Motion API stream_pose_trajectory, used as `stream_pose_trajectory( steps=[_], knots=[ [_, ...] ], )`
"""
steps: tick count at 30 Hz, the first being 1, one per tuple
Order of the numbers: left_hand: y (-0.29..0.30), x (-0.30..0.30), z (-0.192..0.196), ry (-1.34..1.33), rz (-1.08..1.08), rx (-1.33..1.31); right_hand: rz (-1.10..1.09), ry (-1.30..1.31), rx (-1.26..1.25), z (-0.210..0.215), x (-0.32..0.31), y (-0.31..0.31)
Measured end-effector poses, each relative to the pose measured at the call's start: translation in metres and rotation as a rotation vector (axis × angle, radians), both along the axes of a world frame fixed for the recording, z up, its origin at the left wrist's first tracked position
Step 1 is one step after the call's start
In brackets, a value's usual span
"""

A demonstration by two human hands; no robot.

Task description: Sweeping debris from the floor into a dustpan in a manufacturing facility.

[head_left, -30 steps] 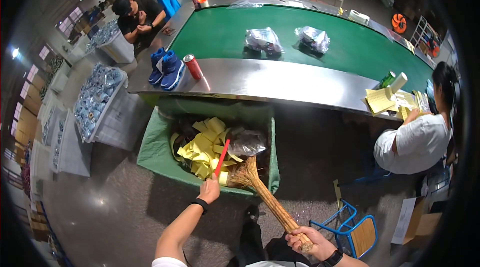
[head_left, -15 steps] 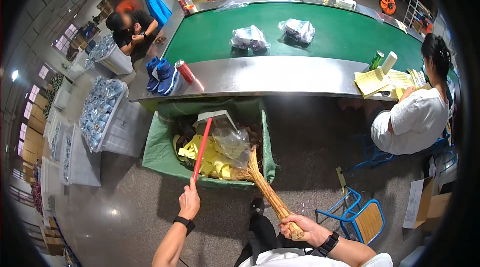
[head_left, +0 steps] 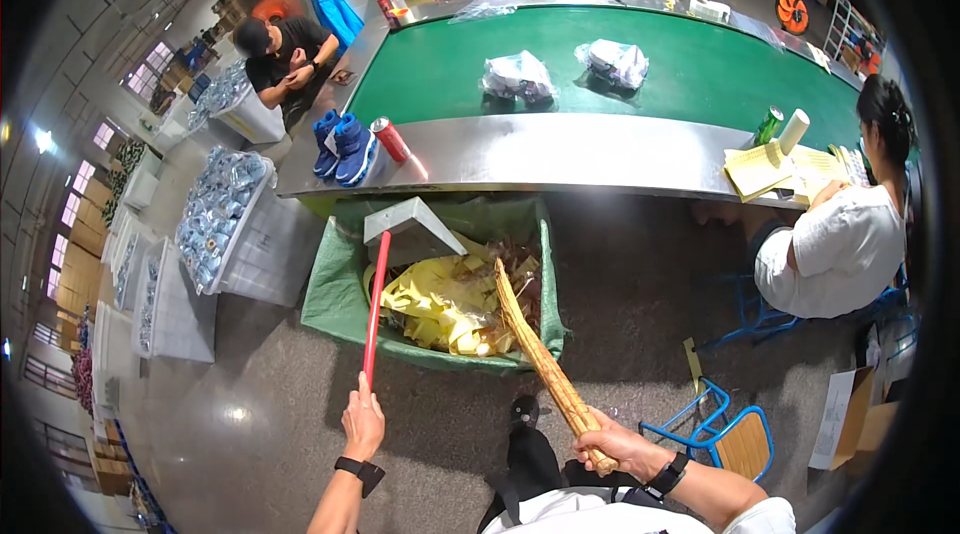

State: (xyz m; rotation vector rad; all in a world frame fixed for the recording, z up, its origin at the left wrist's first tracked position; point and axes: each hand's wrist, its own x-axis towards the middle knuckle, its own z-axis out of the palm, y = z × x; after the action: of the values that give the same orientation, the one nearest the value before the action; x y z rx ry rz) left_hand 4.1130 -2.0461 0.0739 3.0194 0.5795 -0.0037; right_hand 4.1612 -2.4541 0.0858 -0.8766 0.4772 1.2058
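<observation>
Fingers of the left hand (head_left: 363,422) are wrapped tight around the bottom end of a long red dustpan handle (head_left: 374,309). The handle goes up to a flat grey metal dustpan (head_left: 412,230), which is tipped over the near left corner of a big green cloth bin (head_left: 335,284). The right hand (head_left: 612,444) is closed around a brown straw broom (head_left: 540,354). The broom leans up and left, and its far end pokes over the bin's front edge into the yellow paper scraps (head_left: 445,304) inside.

Grey floor (head_left: 250,404) lies open to the left of the hands. A blue metal chair (head_left: 735,434) stands near the right hand. Behind the bin runs the shiny steel edge of a long worktop with a green belt (head_left: 650,64). A person in a white top (head_left: 840,249) sits at its right end.
</observation>
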Motion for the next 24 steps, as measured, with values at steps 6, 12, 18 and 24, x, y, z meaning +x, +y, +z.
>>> stream_pose_trajectory(
  steps=[6, 12, 18, 24],
  knots=[
    [0.015, -0.023, 0.004, -0.199, 0.001, -0.240, 0.125, -0.197, -0.067, 0.001, -0.007, -0.018],
    [-0.039, -0.058, 0.089, -0.155, 0.680, -1.344, 0.086, 0.036, 0.220, 0.005, -0.025, -0.088],
    [-0.070, -0.157, 0.110, -0.357, 0.976, -2.015, 0.010, 0.295, 0.402, -0.007, -0.078, -0.199],
    [-0.172, -0.205, 0.153, -0.457, 1.159, -2.001, -0.104, 0.333, 0.434, 0.002, -0.158, -0.316]
  ],
)
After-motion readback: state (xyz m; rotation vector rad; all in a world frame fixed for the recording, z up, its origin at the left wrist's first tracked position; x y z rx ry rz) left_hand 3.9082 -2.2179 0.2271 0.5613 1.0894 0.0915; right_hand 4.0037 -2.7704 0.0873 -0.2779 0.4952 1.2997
